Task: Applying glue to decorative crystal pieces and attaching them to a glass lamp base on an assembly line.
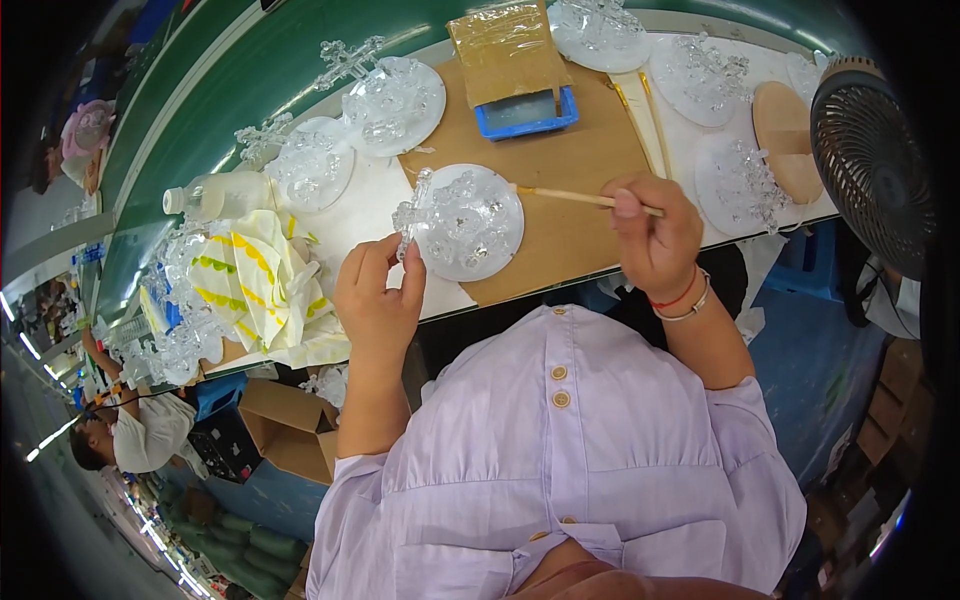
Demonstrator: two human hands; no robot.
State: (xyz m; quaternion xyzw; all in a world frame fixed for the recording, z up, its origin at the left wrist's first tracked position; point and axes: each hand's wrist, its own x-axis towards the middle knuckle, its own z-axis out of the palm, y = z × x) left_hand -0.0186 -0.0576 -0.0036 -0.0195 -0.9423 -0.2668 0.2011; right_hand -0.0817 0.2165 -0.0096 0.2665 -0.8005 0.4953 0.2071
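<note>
My left hand (378, 290) is closed in a pinch on a clear knobbly plastic piece (412, 216) at the left edge of a round white disc (505, 235). A cluster of clear plastic parts (462, 222) lies on that disc. In my right hand (657, 228) is a thin wooden stick (570, 195), gripped near its rear end and pointing left. Its tip appears at the disc's right rim; whether it touches cannot be told. Both the disc and the stick are over a sheet of brown cardboard (570, 245).
Other discs with clear parts (410, 100) stand at the back and right. A blue tray (530, 125) with a taped carton sits behind. Crumpled patterned cloth or paper (255, 280) and a bottle (215, 197) lie left. A black fan (872, 165) stands at far right.
</note>
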